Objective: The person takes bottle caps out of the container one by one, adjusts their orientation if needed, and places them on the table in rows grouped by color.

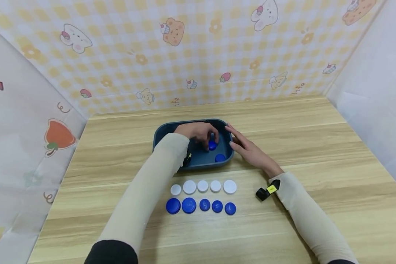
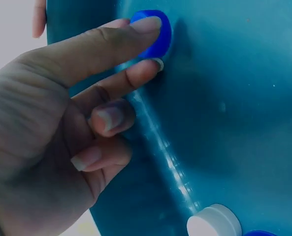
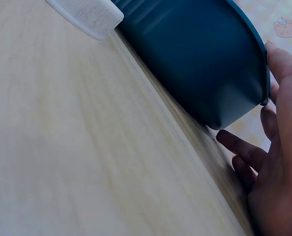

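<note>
In the head view, my left hand (image 1: pixel 201 132) reaches down into a dark teal bin (image 1: pixel 207 165). Thumb and index finger pinch a blue bottle cap (image 2: pixel 160 37) in the left wrist view, while the other fingers curl inward. Another blue cap (image 1: pixel 220 158) lies in the bin's near right corner. A white cap (image 2: pixel 213 221) shows low in the left wrist view. My right hand (image 1: pixel 249 151) rests its extended fingertips against the outside of the bin's right end, near the rim.
Nearer me on the wooden table (image 1: pixel 300 139), a row of several white caps (image 1: pixel 202 186) lies above a row of several blue caps (image 1: pixel 205 205). A patterned cloth wall (image 1: pixel 198 58) stands behind the table.
</note>
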A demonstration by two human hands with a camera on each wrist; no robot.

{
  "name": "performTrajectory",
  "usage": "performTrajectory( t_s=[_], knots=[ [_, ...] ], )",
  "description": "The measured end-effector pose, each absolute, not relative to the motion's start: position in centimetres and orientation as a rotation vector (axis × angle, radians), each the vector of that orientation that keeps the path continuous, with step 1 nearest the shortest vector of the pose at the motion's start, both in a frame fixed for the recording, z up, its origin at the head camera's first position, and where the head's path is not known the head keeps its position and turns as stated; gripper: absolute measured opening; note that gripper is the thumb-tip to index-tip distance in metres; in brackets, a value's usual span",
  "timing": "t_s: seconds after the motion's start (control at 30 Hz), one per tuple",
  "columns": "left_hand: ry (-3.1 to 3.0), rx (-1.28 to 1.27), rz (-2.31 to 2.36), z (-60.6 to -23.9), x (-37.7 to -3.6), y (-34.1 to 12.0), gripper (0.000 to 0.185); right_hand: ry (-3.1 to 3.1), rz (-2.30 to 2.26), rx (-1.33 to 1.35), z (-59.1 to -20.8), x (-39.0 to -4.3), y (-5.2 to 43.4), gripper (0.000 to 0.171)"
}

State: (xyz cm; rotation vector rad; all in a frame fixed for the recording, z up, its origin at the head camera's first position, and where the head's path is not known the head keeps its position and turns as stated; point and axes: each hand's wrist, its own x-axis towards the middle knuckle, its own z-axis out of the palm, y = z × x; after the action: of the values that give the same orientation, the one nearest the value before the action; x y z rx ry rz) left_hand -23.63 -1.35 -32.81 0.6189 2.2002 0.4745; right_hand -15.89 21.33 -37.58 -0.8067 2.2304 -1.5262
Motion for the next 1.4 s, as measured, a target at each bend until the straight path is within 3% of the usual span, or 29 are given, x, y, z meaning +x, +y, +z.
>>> performTrajectory(
  t_s=[1.0,1.4],
  knots=[
    [2.293,0.684,0.262,-32.4,-23.4,-1.0,0.023,2.24,-1.518,-0.799,-38.1,-16.1,21.5,0.055],
    [2.35,0.825,0.266,-32.5,-23.5,-1.5,0.019,2.255,-1.55,-0.822,-41.3,-17.3,21.9,0.052]
  ],
)
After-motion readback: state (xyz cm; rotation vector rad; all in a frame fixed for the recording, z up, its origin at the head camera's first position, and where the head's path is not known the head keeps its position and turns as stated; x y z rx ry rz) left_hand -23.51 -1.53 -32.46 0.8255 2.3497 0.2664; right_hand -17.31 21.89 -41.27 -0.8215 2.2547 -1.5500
